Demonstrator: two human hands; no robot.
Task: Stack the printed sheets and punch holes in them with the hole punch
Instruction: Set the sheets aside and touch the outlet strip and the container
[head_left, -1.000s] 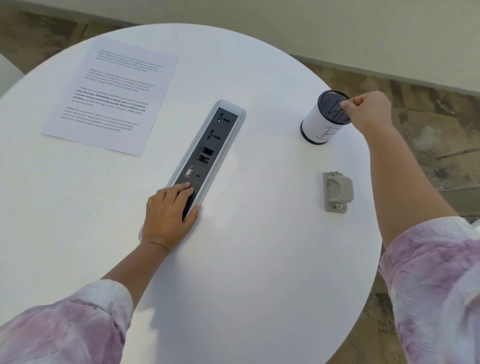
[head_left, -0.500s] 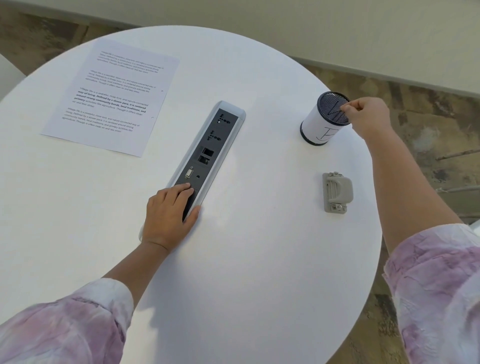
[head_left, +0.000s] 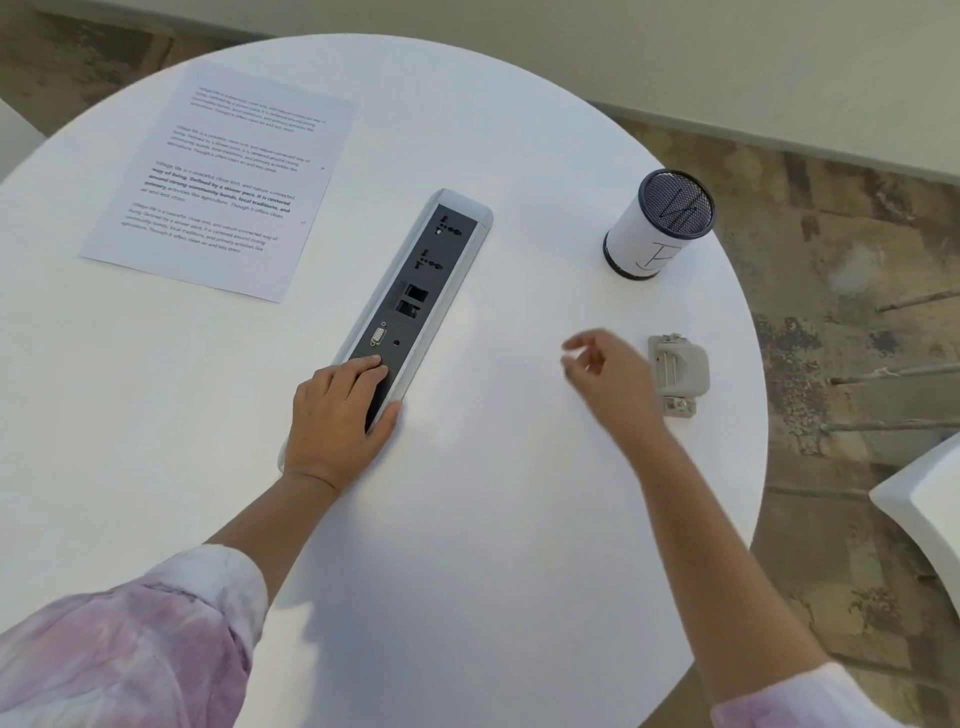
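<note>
One right hand (head_left: 610, 379), off cup (head_left: 657, 226) now

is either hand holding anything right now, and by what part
Nothing is held. The left hand rests flat on the socket strip; the right hand hangs empty beside the hole punch.

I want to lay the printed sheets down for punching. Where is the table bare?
Widest bare patch: the near table between the two forearms. Another lies beyond the socket strip, between the printed sheet and the mesh cup. Crowded: the right edge, with cup, hole punch and right hand.
</note>
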